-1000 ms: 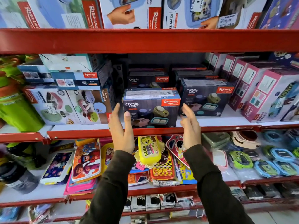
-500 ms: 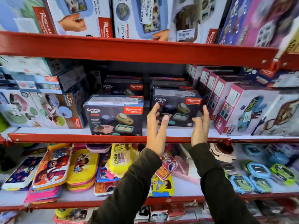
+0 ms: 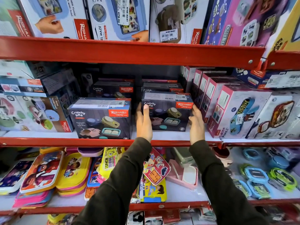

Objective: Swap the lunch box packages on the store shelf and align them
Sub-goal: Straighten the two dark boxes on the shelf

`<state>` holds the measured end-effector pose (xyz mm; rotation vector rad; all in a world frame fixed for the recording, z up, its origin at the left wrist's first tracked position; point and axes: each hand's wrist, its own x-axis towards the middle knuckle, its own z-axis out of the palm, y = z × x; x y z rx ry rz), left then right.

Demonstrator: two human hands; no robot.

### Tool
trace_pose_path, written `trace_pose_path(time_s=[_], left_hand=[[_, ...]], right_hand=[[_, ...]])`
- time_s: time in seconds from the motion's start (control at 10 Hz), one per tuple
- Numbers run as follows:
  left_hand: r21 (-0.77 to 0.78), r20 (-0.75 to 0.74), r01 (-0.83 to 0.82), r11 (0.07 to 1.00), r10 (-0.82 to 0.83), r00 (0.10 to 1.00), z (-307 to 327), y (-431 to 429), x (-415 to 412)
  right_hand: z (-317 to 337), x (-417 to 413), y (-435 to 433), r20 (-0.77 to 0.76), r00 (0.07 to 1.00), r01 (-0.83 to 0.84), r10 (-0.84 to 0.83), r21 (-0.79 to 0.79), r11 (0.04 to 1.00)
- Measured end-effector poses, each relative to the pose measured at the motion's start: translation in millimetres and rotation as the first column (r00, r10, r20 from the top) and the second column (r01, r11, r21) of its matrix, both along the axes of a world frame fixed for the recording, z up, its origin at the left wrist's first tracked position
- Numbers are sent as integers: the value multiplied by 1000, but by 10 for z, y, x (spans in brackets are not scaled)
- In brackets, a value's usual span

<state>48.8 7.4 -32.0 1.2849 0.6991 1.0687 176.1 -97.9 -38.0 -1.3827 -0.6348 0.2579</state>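
Two dark "Crunchy bite" lunch box packages stand side by side on the middle red shelf (image 3: 65, 142). The left package (image 3: 100, 117) sits at the front edge, turned slightly, with no hand on it. The right package (image 3: 168, 109) stands a little further back. My left hand (image 3: 143, 122) lies against its left side with the thumb over the front face. My right hand (image 3: 196, 124) presses its right side, so the package is held between both hands.
More Crunchy bite boxes (image 3: 112, 90) are stacked behind. Pink Kidzee Plus boxes (image 3: 227, 111) stand tight to the right and white boxes (image 3: 32, 114) to the left. The upper shelf's red edge (image 3: 129, 52) hangs above. Flat colourful lunch boxes (image 3: 73, 169) fill the shelf below.
Both hands have moved right, away from the left package, and closed in on the sides of the right package. The view has shifted right and nearer.
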Motion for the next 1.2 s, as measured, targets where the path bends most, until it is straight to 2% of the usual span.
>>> trace_pose_path(time_s=[0.4, 0.7, 0.8, 0.9, 1.0, 1.1, 1.2], left_hand=[[214, 2, -171, 962, 175, 985, -237, -394, -223], [221, -31, -170, 960, 181, 983, -247, -509, -265], [189, 57, -210, 959, 203, 978, -246, -520, -278], [306, 134, -269, 913, 238, 962, -173, -603, -335], [542, 189, -297, 786, 230, 955, 44, -614, -378], [765, 201, -295, 572, 223, 954, 495, -576, -405], [881, 239, -321, 347, 259, 936, 1055, -478, -414]], right_hand=[[-125, -137, -313, 24, 996, 80, -82, 80, 994], [-123, -189, -427, 44, 998, 46, -49, 74, 996], [-119, -213, -456, 64, 995, 74, -77, 52, 996], [1, -280, -506, 298, 933, 218, -203, -18, 976], [260, -340, -520, 575, 760, 377, -304, -9, 926], [669, -456, -476, 704, 604, 433, -373, 103, 895], [1172, -498, -409, 799, 413, 432, -437, 251, 866]])
